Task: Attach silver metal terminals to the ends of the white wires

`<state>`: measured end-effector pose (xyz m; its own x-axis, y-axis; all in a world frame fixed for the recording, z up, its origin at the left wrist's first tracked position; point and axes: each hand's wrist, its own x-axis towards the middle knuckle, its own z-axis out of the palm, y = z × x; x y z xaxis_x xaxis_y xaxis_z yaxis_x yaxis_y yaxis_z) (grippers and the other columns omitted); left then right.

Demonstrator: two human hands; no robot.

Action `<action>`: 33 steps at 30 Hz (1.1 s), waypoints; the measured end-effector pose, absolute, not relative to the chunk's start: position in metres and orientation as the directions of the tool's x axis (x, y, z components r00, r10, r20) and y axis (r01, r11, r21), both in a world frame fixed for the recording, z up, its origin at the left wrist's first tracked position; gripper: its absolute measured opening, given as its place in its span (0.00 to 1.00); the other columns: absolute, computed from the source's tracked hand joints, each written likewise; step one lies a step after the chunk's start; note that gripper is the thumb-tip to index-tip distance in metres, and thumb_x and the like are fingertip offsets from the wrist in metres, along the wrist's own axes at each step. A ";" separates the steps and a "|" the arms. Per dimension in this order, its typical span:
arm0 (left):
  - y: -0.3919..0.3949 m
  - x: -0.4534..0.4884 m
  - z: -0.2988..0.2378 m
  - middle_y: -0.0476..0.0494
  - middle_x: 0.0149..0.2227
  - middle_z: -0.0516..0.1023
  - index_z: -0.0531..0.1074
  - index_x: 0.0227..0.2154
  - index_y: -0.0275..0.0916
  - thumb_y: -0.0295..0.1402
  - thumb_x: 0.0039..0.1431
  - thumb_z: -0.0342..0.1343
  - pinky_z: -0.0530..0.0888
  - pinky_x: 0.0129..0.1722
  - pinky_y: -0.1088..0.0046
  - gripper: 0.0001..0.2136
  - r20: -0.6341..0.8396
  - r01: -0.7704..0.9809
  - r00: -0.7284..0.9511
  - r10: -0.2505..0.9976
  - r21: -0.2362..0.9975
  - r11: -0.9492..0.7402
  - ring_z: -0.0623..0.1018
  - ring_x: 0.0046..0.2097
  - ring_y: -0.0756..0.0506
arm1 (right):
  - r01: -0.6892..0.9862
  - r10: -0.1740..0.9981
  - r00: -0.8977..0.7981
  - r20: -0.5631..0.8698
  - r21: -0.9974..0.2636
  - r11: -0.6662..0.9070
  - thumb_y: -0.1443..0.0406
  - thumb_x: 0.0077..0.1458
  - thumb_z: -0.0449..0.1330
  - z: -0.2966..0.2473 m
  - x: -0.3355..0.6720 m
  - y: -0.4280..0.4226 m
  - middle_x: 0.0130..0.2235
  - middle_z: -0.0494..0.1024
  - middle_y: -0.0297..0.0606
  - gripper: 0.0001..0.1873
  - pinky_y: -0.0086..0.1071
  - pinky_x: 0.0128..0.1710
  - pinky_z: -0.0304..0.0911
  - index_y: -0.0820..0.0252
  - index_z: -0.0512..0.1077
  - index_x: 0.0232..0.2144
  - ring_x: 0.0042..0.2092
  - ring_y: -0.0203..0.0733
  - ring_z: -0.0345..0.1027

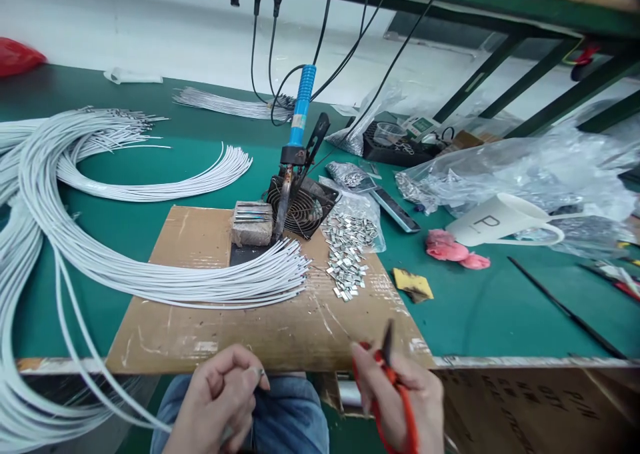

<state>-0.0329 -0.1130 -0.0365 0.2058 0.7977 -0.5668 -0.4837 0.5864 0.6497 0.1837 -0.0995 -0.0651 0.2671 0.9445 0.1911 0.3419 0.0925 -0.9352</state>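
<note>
My left hand (225, 394) is closed in a pinch below the front edge of the table, above my lap. A small pale tip shows between thumb and forefinger; it looks like the end of a white cable (143, 419) that runs in behind the wrist. My right hand (400, 397) grips red-handled scissors (409, 417), their dark blades (387, 342) pointing up and slightly blurred. Ahead of both hands, a bundle of white cables (200, 284) lies on a cardboard sheet (280, 341), its cut ends fanned to the right. Small metal terminals (347, 261) are heaped beside those ends.
A blue-handled soldering iron (302, 101) stands tip-down beside a grey block (253, 223) and a black fan (300, 207). To the right are a yellow sponge (413, 285), pink lumps (453, 249), a tipped white mug (495, 219) and plastic bags (545, 161). More cable bundles (165, 192) lie left.
</note>
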 end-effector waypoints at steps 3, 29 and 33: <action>-0.112 -0.031 -0.035 0.65 0.14 0.50 0.76 0.23 0.36 0.57 0.41 0.73 0.47 0.16 0.82 0.26 -0.528 -0.456 0.172 0.831 0.706 0.543 0.44 0.18 0.59 | 0.479 0.971 0.028 0.236 -0.856 0.194 0.68 0.59 0.63 -0.065 0.179 -0.102 0.17 0.57 0.26 0.24 0.27 0.18 0.46 0.57 0.58 0.14 0.18 0.31 0.51; -0.111 -0.028 -0.024 0.62 0.15 0.53 0.74 0.23 0.37 0.62 0.39 0.71 0.44 0.19 0.79 0.29 -0.523 -0.358 0.166 0.836 0.758 0.545 0.47 0.18 0.59 | 0.600 0.849 -0.428 0.311 -0.604 0.524 0.76 0.44 0.56 -0.066 0.159 -0.108 0.22 0.56 0.25 0.17 0.30 0.23 0.42 0.55 0.50 0.22 0.22 0.30 0.51; -0.111 -0.028 -0.024 0.62 0.15 0.53 0.74 0.23 0.37 0.62 0.40 0.71 0.44 0.19 0.78 0.30 -0.517 -0.357 0.173 0.838 0.760 0.543 0.47 0.18 0.58 | 0.603 0.841 -0.437 0.318 -0.591 0.536 0.76 0.44 0.57 -0.066 0.162 -0.109 0.23 0.56 0.25 0.18 0.31 0.24 0.42 0.54 0.51 0.22 0.22 0.30 0.51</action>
<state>-0.0280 -0.1113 -0.0244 0.1731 0.8384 -0.5169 -0.3571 0.5425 0.7604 0.1616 -0.1087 -0.0665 -0.4370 0.8414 0.3180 0.6030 0.5364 -0.5905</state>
